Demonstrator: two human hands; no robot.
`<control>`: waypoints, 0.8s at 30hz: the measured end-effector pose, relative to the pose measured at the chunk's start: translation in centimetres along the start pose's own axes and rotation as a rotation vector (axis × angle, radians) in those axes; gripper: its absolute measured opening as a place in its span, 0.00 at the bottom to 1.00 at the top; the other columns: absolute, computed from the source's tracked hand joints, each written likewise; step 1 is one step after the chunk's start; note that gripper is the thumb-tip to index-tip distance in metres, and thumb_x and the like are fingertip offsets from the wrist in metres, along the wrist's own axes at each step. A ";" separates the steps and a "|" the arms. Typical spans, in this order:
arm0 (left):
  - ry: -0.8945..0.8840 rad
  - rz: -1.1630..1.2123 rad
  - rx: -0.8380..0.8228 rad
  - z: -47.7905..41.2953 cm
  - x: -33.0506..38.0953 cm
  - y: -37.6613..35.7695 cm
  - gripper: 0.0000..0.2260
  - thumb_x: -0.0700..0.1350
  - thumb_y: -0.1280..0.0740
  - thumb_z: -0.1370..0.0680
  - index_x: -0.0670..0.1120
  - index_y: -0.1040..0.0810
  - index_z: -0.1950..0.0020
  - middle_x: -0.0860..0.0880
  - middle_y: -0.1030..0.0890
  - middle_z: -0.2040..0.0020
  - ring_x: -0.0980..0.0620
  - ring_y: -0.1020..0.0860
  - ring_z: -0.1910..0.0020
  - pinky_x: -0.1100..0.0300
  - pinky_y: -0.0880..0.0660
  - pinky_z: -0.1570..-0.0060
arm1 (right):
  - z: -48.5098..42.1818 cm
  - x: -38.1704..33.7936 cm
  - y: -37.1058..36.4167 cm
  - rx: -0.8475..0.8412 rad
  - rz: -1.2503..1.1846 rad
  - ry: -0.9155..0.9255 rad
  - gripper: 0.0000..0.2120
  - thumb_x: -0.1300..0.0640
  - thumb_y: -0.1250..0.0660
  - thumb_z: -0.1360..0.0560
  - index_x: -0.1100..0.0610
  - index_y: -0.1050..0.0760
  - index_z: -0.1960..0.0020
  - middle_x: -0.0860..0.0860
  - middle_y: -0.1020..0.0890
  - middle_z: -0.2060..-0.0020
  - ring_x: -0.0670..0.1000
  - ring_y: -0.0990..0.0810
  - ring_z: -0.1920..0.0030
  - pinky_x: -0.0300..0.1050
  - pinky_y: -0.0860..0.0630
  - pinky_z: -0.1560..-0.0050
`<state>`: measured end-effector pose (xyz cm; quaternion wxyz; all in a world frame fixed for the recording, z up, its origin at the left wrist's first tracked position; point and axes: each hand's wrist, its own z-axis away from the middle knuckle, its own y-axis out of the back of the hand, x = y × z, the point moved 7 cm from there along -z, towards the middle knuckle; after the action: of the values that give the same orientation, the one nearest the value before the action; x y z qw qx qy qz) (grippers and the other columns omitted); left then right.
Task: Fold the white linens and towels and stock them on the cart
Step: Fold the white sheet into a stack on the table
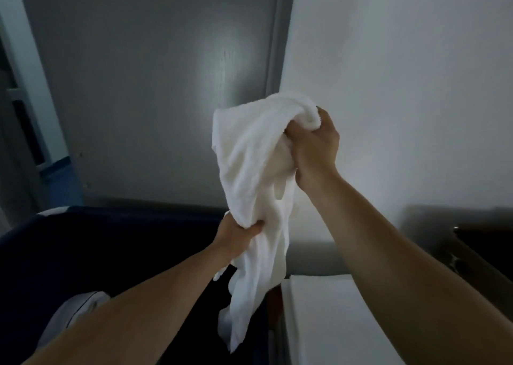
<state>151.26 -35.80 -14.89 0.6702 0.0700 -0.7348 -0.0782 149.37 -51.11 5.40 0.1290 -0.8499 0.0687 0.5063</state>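
At centre frame the white towel [249, 153] hangs in the air, clear of every surface. Its long axis runs from the upper middle of the picture down to the lower middle. It is bunched into a rope, and no hem or corner can be picked out.

The right hand [316, 145] grips the crumpled top end, with its fingers [294, 135] curled tight into the cloth. The left hand [236, 237] clamps the same towel about halfway down, thumb across the front. Below it the loose tail dangles.

The towel probably has to be opened flat before any fold. The left hand is nearer the free tail and looks better placed to slide down and find an edge.

A dark blue bin [83, 239] sits at lower left. A white flat surface [327, 309], which cannot be identified, lies at lower right, and a grey door [138, 87] stands behind.
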 end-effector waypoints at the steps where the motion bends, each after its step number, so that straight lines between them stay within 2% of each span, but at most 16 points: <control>1: 0.010 -0.001 0.001 0.0 0.3 -0.5 0.20 0.50 0.25 0.27 0.50 0.24 0.38 0.52 0.18 0.47 0.51 0.19 0.47 0.59 0.22 0.53 | 0.0 -0.2 1.5 0.048 -0.018 -0.013 0.16 0.52 0.24 0.36 0.43 0.21 0.50 0.41 0.15 0.57 0.42 0.16 0.57 0.42 0.18 0.57; 5: -0.054 -0.036 -0.029 -0.1 3.1 -2.6 0.14 0.48 0.26 0.26 0.48 0.21 0.42 0.53 0.17 0.52 0.53 0.18 0.53 0.65 0.24 0.62 | -0.6 -1.5 9.1 0.236 -0.055 -0.015 0.16 0.52 0.23 0.38 0.45 0.21 0.51 0.44 0.15 0.56 0.44 0.15 0.57 0.42 0.19 0.57; 8: -0.173 -0.086 -0.018 -0.6 7.4 -5.4 0.14 0.46 0.27 0.28 0.47 0.21 0.43 0.56 0.18 0.56 0.57 0.20 0.57 0.72 0.28 0.67 | -1.5 -2.8 15.8 0.369 -0.050 0.015 0.16 0.51 0.23 0.38 0.45 0.22 0.53 0.43 0.15 0.59 0.41 0.16 0.61 0.38 0.21 0.61; 10: -0.263 -0.111 0.016 -0.7 11.2 -8.0 0.19 0.50 0.29 0.33 0.48 0.22 0.43 0.56 0.19 0.55 0.59 0.21 0.58 0.71 0.30 0.66 | -2.0 -4.1 20.3 0.437 -0.032 0.046 0.16 0.49 0.24 0.40 0.44 0.22 0.54 0.42 0.16 0.59 0.39 0.17 0.62 0.36 0.22 0.62; 11: -0.302 -0.115 0.032 -0.8 13.2 -9.5 0.20 0.52 0.30 0.34 0.49 0.22 0.43 0.58 0.20 0.55 0.61 0.22 0.58 0.70 0.30 0.65 | -2.4 -4.7 22.4 0.458 -0.018 0.062 0.16 0.48 0.24 0.40 0.43 0.23 0.54 0.41 0.16 0.60 0.38 0.18 0.63 0.34 0.23 0.64; 14: -0.376 -0.008 0.085 -1.2 19.2 -13.5 0.15 0.53 0.28 0.32 0.59 0.25 0.47 0.65 0.22 0.59 0.69 0.23 0.62 0.74 0.29 0.68 | -3.8 -7.0 28.4 0.484 0.073 0.101 0.16 0.45 0.25 0.39 0.40 0.25 0.54 0.39 0.18 0.59 0.38 0.18 0.62 0.36 0.23 0.63; 16: -0.400 0.084 0.125 -1.5 22.3 -15.9 0.16 0.52 0.26 0.32 0.59 0.25 0.47 0.63 0.21 0.56 0.66 0.22 0.57 0.68 0.26 0.62 | -4.6 -8.0 32.0 0.485 0.159 0.131 0.17 0.45 0.25 0.38 0.41 0.26 0.52 0.41 0.19 0.57 0.42 0.19 0.58 0.41 0.21 0.59; 19: -0.416 0.053 0.151 -2.0 24.0 -19.4 0.20 0.50 0.26 0.31 0.51 0.24 0.40 0.55 0.19 0.48 0.56 0.20 0.51 0.61 0.24 0.56 | -5.4 -7.1 36.4 0.468 0.240 0.136 0.19 0.46 0.24 0.36 0.43 0.26 0.48 0.43 0.18 0.55 0.47 0.18 0.54 0.46 0.20 0.53; 22: -0.312 -0.045 0.136 -1.7 20.1 -22.5 0.26 0.52 0.31 0.35 0.47 0.24 0.37 0.50 0.19 0.46 0.49 0.21 0.48 0.55 0.24 0.49 | -5.5 -3.4 38.9 0.412 0.386 0.090 0.18 0.48 0.25 0.33 0.45 0.26 0.47 0.46 0.18 0.54 0.50 0.18 0.54 0.53 0.18 0.50; 24: -0.196 -0.204 0.036 -1.0 14.5 -24.5 0.28 0.55 0.28 0.32 0.48 0.26 0.34 0.49 0.20 0.43 0.47 0.21 0.45 0.53 0.25 0.47 | -4.8 0.0 39.5 0.339 0.542 0.061 0.20 0.45 0.26 0.32 0.47 0.26 0.44 0.47 0.19 0.53 0.51 0.20 0.54 0.52 0.20 0.51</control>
<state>150.85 -62.76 -5.79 0.5824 0.1486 -0.7870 -0.1393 143.59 -90.33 1.67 0.1271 -0.7819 0.3796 0.4779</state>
